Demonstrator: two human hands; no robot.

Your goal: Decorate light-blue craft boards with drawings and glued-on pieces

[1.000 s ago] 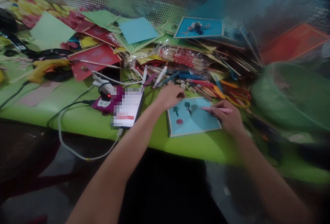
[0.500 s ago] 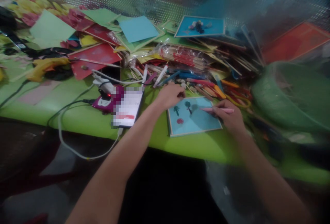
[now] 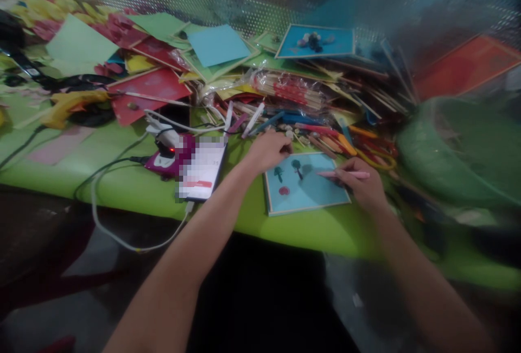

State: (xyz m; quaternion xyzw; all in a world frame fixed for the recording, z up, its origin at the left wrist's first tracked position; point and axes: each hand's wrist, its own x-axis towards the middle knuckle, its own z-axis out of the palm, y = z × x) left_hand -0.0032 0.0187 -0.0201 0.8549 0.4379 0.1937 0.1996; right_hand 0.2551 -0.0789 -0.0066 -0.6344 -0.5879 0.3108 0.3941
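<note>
A light blue card (image 3: 313, 193) with a pale border lies on the green table, bearing two small green trees and a round red shape. My right hand (image 3: 360, 182) is closed round a pink pen (image 3: 354, 174), its tip over the card's right part. At the card's upper left corner rests my left hand (image 3: 271, 149), its fingers curled and partly hidden, so what they may hold cannot be made out. Pens and sticks lie just beyond both hands.
Left of my left arm are a phone (image 3: 205, 168), a purple power adapter (image 3: 163, 163) with cables, and a yellow glue gun (image 3: 73, 104). A green basin (image 3: 459, 152) stands at the right. Coloured cards, a blue card (image 3: 334, 44) and wrapped sticks (image 3: 291, 90) are heaped behind.
</note>
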